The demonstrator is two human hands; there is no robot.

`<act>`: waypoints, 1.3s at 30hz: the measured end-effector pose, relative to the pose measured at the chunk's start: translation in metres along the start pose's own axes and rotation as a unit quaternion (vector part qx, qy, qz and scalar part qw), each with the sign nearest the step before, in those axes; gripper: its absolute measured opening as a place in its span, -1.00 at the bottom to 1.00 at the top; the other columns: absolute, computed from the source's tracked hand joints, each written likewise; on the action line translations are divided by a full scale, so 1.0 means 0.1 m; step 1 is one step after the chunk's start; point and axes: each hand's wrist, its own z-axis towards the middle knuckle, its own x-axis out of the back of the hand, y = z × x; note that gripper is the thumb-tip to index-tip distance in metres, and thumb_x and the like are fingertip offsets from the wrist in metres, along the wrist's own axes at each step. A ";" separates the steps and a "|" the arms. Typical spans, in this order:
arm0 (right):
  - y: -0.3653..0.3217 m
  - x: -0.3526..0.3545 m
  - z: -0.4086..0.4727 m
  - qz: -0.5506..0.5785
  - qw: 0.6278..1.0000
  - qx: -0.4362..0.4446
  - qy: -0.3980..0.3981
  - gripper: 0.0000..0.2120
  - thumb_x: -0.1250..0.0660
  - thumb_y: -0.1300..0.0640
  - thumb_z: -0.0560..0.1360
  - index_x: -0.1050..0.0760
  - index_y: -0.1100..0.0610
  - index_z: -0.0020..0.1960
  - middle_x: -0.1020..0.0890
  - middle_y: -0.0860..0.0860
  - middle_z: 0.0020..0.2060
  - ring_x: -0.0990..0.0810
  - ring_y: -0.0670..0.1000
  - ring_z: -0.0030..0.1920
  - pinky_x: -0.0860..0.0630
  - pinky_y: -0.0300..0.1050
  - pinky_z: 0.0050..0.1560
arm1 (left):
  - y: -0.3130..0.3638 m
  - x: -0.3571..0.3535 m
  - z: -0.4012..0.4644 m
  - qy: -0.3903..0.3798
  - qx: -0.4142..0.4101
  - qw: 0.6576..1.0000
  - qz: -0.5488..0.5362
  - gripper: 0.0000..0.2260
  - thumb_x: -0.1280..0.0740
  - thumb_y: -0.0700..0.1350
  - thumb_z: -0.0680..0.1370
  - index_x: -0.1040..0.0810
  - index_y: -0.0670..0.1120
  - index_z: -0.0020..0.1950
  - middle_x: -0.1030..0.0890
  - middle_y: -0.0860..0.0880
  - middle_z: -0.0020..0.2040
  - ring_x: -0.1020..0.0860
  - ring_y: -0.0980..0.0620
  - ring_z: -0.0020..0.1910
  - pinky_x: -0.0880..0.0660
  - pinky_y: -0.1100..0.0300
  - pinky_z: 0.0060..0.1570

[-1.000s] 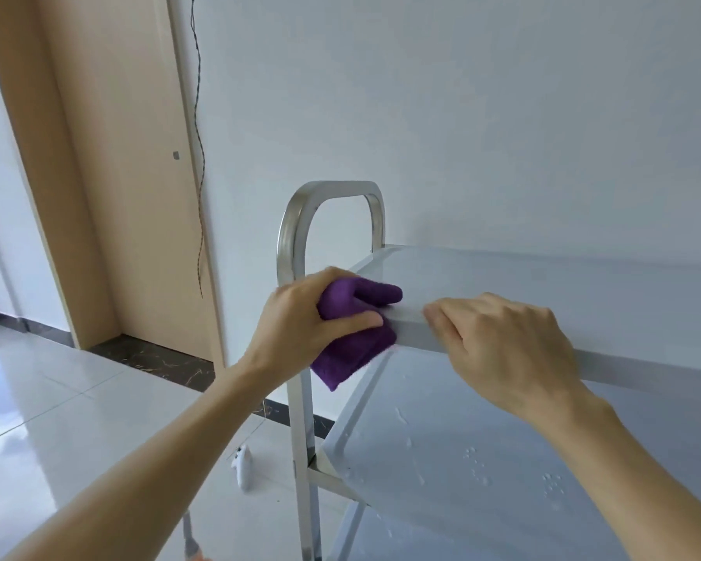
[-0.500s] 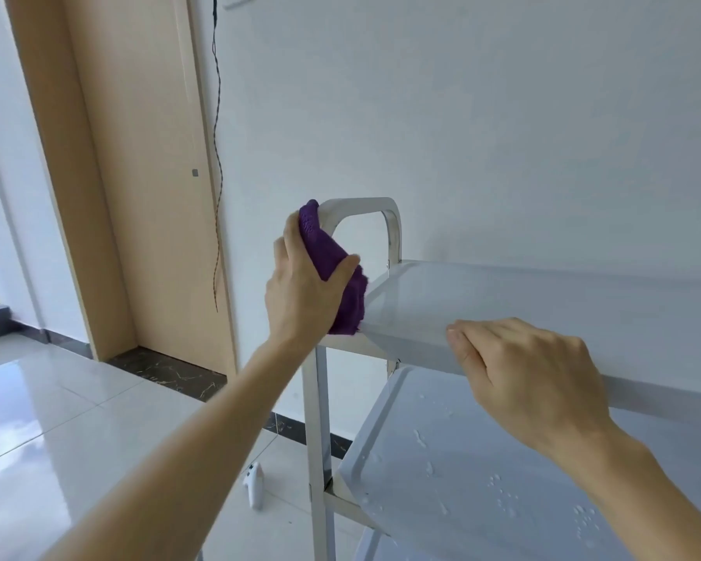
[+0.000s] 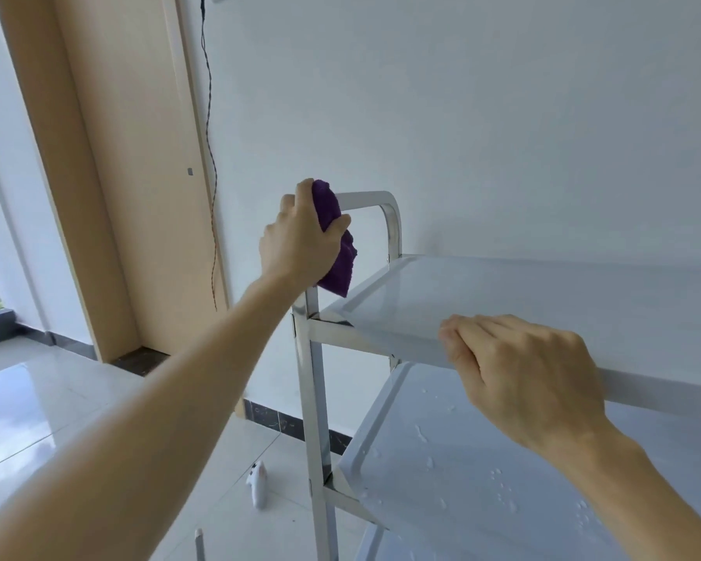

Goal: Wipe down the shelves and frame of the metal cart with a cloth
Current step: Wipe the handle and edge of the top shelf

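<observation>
Left hand raised at upper left of the cart, fingers and thumb clenched round a bunched purple cloth, pressing it against the near corner of the handle loop where post meets bend; loose tail of cloth hanging down beside the upright post; right hand further right, fingers curled over the front lip of the top shelf, gripping the edge, thumb hidden beneath. Counted: two hands, one cloth, one cart, two shelves plainly in view, one small white spray bottle lying on the tiled floor left of the post. Steel cart against a white wall; frame bright and mirror-like; top shelf smooth, pale, dry-looking; lower shelf scattered with water droplets.
</observation>
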 end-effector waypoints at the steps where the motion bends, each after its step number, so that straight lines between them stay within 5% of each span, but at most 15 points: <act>1: 0.00 -0.01 0.00 -0.001 1.000 -0.003 0.001 -0.64 -0.11 -0.01 0.61 -0.60 -0.01 -0.21 -0.58 -0.09 -0.45 -0.61 0.03 -0.37 -0.03 -0.18 -0.39 | -0.06 -0.06 -0.17 0.043 -0.001 0.998 -0.051 -0.47 -0.28 0.13 0.54 -0.24 0.07 0.47 -0.47 -0.02 0.30 -0.54 -0.12 0.08 -0.37 0.08 -0.01; 5: 0.02 -0.06 -0.01 0.007 1.000 -0.005 -0.003 -0.60 -0.06 -0.04 0.63 -0.61 -0.02 -0.18 -0.61 -0.09 -0.43 -0.62 0.06 -0.35 -0.11 -0.19 -0.42 | -0.29 -0.28 -0.90 0.074 0.035 0.928 -0.363 -0.50 -0.30 0.07 0.56 -0.25 0.12 0.48 -0.57 0.12 0.25 -0.55 0.18 0.16 -0.50 0.23 0.13; 8: 0.04 -0.08 -0.01 0.005 1.000 0.000 0.011 -0.60 -0.06 -0.04 0.63 -0.62 -0.02 -0.17 -0.63 -0.07 -0.42 -0.63 0.08 -0.33 -0.11 -0.19 -0.40 | -0.46 -0.27 -1.00 0.013 0.080 0.867 -0.491 -0.56 -0.26 0.15 0.59 -0.37 -0.02 0.41 -0.61 -0.02 0.24 -0.57 0.00 0.24 -0.49 -0.07 0.28; 13: 0.05 -0.14 -0.01 -0.019 1.000 0.008 0.022 -0.57 -0.05 -0.04 0.64 -0.63 0.02 -0.18 -0.64 -0.03 -0.41 -0.63 0.13 -0.32 -0.05 -0.19 -0.38 | -0.70 -0.30 -1.21 -0.042 0.056 0.912 -0.403 -0.41 -0.25 0.26 0.53 -0.32 -0.05 0.45 -0.54 0.01 0.31 -0.52 0.08 0.28 -0.44 0.04 0.32; 16: 0.06 -0.15 -0.01 -0.035 0.999 0.018 0.026 -0.58 -0.07 -0.01 0.65 -0.61 0.05 -0.20 -0.62 -0.01 -0.42 -0.61 0.14 -0.34 -0.07 -0.19 -0.37 | -0.74 -0.51 -1.41 -0.041 0.071 0.924 -0.375 -0.41 -0.26 0.16 0.51 -0.28 -0.10 0.45 -0.51 0.00 0.32 -0.50 0.10 0.28 -0.41 0.07 0.34; 20: 0.07 -0.21 0.01 -0.050 0.998 0.029 0.025 -0.59 -0.07 -0.01 0.66 -0.59 0.07 -0.19 -0.61 0.01 -0.43 -0.60 0.15 -0.36 -0.05 -0.19 -0.36 | -0.88 -0.86 -1.64 -0.013 0.135 0.923 -0.360 -0.41 -0.37 0.17 0.42 -0.29 0.05 0.38 -0.52 0.29 0.09 -0.54 0.32 0.02 -0.55 0.18 0.01; 25: 0.05 -0.28 0.04 -0.057 0.997 0.025 0.044 -0.60 -0.11 0.01 0.66 -0.53 0.11 -0.26 -0.51 0.04 -0.52 -0.52 0.18 -0.45 0.03 -0.21 -0.36 | -1.04 -1.15 -1.92 0.002 0.145 0.934 -0.325 -0.46 -0.40 0.15 0.43 -0.27 0.15 0.34 -0.42 0.55 0.03 -0.47 0.47 0.03 -0.48 0.45 -0.20; 30: 0.05 -0.24 0.03 -0.055 0.998 0.024 0.034 -0.58 -0.08 0.00 0.67 -0.54 0.12 -0.24 -0.51 0.05 -0.51 -0.51 0.18 -0.44 -0.03 -0.19 -0.37 | -1.19 -1.26 -2.41 -0.067 0.213 0.912 -0.344 -0.50 -0.41 0.07 0.47 -0.26 0.16 0.33 -0.56 0.39 0.04 -0.57 0.24 0.06 -0.55 -0.06 0.16; 32: 0.04 -0.25 0.03 -0.059 0.997 0.024 0.035 -0.58 -0.09 -0.01 0.66 -0.55 0.11 -0.23 -0.52 0.05 -0.51 -0.52 0.18 -0.44 -0.02 -0.20 -0.36 | -1.12 -1.21 -2.33 -0.059 0.222 0.911 -0.343 -0.51 -0.40 0.14 0.43 -0.28 0.16 0.29 -0.58 0.34 0.02 -0.59 0.22 0.03 -0.55 -0.08 0.15; 36: 0.04 -0.26 0.04 -0.061 0.997 0.027 0.045 -0.59 -0.10 0.00 0.66 -0.55 0.11 -0.24 -0.52 0.04 -0.51 -0.51 0.17 -0.44 0.05 -0.21 -0.34 | -0.88 -0.98 -1.66 0.017 0.160 0.921 -0.354 -0.44 -0.37 0.26 0.39 -0.34 0.04 0.28 -0.52 0.47 -0.10 -0.54 0.40 -0.11 -0.50 0.42 -0.16; 39: 0.05 -0.27 0.04 -0.054 0.996 0.031 0.057 -0.60 -0.12 0.02 0.66 -0.52 0.13 -0.26 -0.48 0.05 -0.53 -0.48 0.18 -0.47 0.04 -0.22 -0.34 | -0.79 -0.91 -1.35 0.048 0.134 0.923 -0.358 -0.40 -0.42 0.24 0.40 -0.34 0.04 0.33 -0.51 0.46 -0.06 -0.53 0.39 -0.06 -0.46 0.51 -0.20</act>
